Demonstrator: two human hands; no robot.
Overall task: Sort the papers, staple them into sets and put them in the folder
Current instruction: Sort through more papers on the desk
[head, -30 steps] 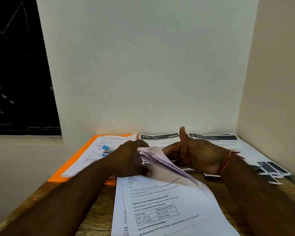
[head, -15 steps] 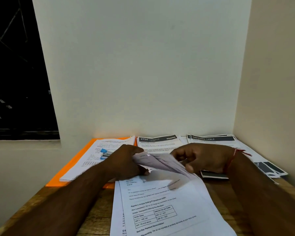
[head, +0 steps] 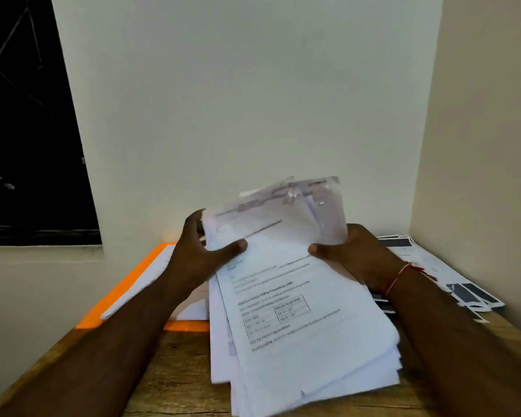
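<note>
Head view, sorting stage. The left hand (head: 205,257) and right hand (head: 354,257) each grip a side of the unsorted paper stack (head: 301,320) near its far end, thumbs on the printed top sheet and fingers curled behind. Half a second earlier the stack lay flat, with the left hand leafing its upper sheets and the right hand beside them. Now the far end is raised toward the camera and tilted, its upper edge smeared by motion. The near end sits low over the tabletop (head: 178,383); whether it touches cannot be told. The sheets fan unevenly at the lower corner, so the lift probably serves to gather or square the stack before sets are drawn off; stapling and filing of these sheets are judged not yet begun.

The orange folder (head: 124,296) lies at the far left of the wooden tabletop with white sheets (head: 151,278) on it, partly behind the left forearm. Papers with dark headers (head: 466,290) are spread at the far right, against the side wall. A red thread (head: 403,273) circles the right wrist. A plain pale wall (head: 253,100) closes the back; a dark window (head: 27,130) stands at left.
</note>
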